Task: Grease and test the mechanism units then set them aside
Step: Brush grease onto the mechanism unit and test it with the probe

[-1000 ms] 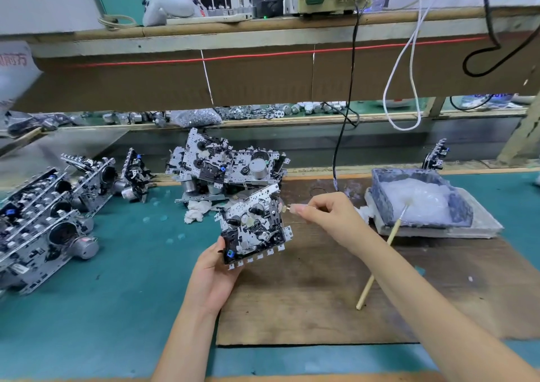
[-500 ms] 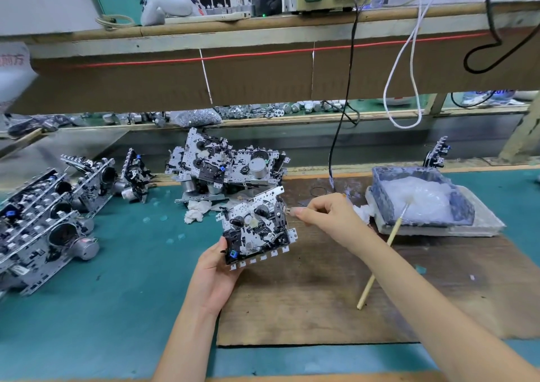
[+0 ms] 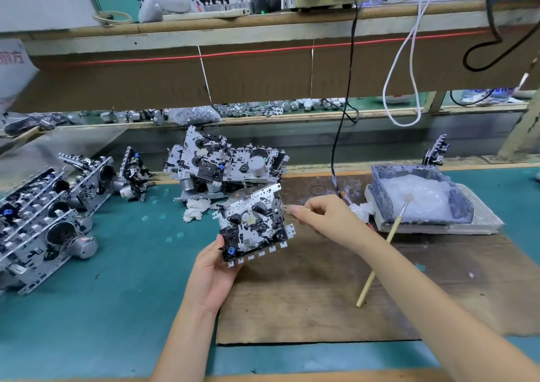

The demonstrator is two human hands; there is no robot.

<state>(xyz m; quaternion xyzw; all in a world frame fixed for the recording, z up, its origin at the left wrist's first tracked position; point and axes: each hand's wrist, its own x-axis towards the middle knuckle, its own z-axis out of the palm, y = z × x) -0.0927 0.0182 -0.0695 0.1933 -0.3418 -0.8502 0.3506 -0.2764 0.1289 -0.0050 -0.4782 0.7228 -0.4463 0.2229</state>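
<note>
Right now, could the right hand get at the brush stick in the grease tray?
Probably yes: the brush stick lies uncovered just past the right hand. But that hand pinches what looks like the end of the cable, so it must let go first.

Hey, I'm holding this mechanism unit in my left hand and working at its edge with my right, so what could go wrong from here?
1. The left hand grips the mechanism unit only at its lower-left corner, tilted above the wooden board. The right hand pinches a small item at the unit's right edge, and a push there might twist the unit loose.
2. The right forearm crosses over the brush handle leaning from the grease tray. Pulling back could knock it.
</note>
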